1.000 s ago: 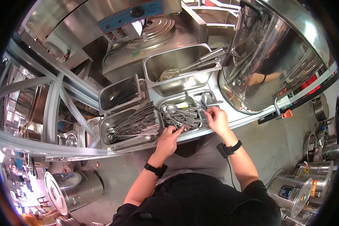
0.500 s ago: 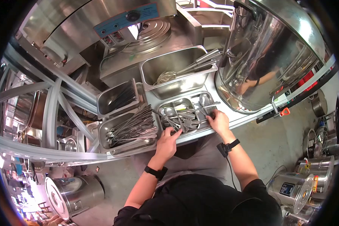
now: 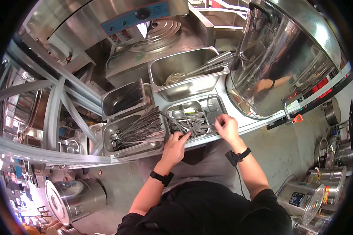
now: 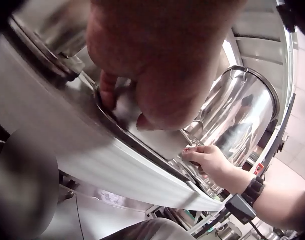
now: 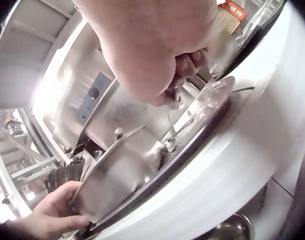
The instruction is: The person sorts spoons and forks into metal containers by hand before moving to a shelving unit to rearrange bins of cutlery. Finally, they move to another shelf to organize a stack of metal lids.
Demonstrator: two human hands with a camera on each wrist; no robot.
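Observation:
My left hand [image 3: 174, 149] grips the front left corner of a metal pan [image 5: 117, 180], thumb along its front and fingers at its side. Spoons [image 3: 178, 114] and other metal cutlery lie jumbled inside that pan. Just right of it is a narrower metal compartment [image 3: 212, 109]. Over the front right edge of this compartment, my right hand [image 3: 227, 128] has curled fingers, with the thumb meeting the fingertips. A small shiny metal piece shows at those fingertips in the right wrist view; I cannot tell its kind, as the hand covers most of it.
To the left, a pan [image 3: 135, 151] holds many long-handled utensils, with a pan of dark utensils [image 3: 131, 96] behind. A deep pan [image 3: 192, 89] with whisks [image 3: 176, 78] stands at the back. A large steel pot [image 3: 278, 70] borders the right side.
The spoon that lay in the right compartment no longer shows there. My right hand has shifted slightly toward me from the compartment. The left hand has stayed at the pan's corner.

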